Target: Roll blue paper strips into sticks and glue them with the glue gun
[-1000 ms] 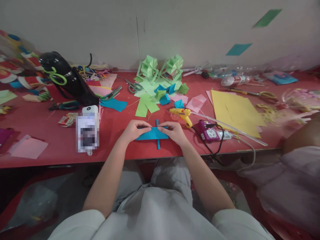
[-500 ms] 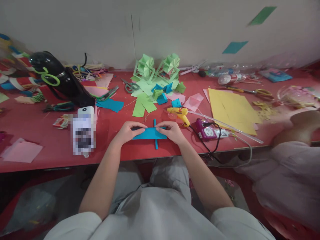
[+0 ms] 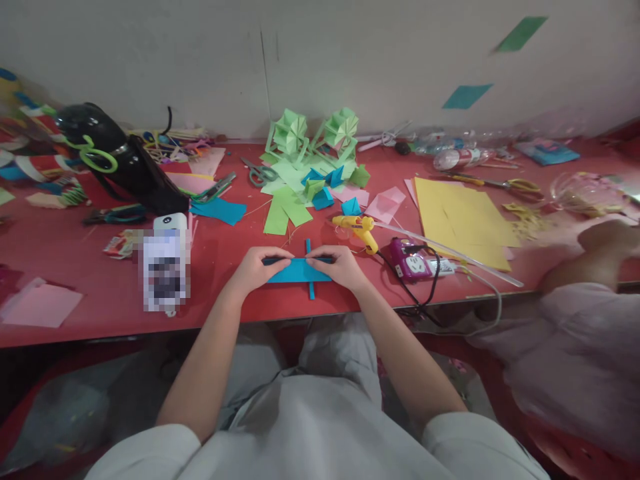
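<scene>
A blue sheet of paper [image 3: 299, 272] lies folded near the front edge of the red table [image 3: 75, 267]. My left hand [image 3: 259, 267] pinches its upper left edge, fingers closed. On the upper right edge my right hand [image 3: 336, 265] presses with closed fingers. A narrow blue paper strip [image 3: 311, 289] runs crosswise under the sheet and sticks out at its far and near sides. Both hands rest on the table, almost touching at the fold.
A yellow glue gun [image 3: 358, 227] and a purple power socket [image 3: 410, 260] with a black cord lie right of my hands. Green folded paper models [image 3: 313, 133], scissors [image 3: 256, 172], yellow paper [image 3: 463, 217] and a white phone-like box [image 3: 165, 267] stand around. Another person's arm [image 3: 600, 250] rests at the right.
My fingers have slid closer together along the top fold of the blue paper. The view has shifted slightly.
</scene>
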`<state>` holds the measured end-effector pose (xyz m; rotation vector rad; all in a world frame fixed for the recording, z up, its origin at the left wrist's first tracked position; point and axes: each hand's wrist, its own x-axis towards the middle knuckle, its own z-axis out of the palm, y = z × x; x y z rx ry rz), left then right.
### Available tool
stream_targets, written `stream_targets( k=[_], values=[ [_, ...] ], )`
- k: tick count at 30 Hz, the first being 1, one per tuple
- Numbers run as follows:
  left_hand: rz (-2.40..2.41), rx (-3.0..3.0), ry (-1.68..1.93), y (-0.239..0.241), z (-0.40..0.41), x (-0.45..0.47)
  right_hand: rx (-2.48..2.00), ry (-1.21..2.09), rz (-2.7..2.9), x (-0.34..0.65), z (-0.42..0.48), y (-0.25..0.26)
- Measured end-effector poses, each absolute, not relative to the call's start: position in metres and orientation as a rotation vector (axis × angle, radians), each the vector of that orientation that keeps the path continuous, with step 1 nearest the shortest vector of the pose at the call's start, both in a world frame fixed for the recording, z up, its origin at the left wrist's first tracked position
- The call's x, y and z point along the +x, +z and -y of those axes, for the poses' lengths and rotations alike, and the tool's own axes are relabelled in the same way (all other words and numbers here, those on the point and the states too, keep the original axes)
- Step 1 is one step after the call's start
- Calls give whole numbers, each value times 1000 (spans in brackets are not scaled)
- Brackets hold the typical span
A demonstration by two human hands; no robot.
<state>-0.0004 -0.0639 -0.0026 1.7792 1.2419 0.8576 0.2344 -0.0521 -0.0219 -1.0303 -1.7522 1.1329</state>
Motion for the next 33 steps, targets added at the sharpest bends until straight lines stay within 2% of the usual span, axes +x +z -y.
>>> stream_targets(
  k=[12,20,33],
  values=[
    [-1463,2080,441,33,77,-26,-1050,717,2450,199,45,8],
    [-1667,2329,19,38,71,-39,-1069,385,2978,158,27,31],
    [-1549,2525,-323,47,62,-25,-1009,126,3141,154,29,34]
  ],
)
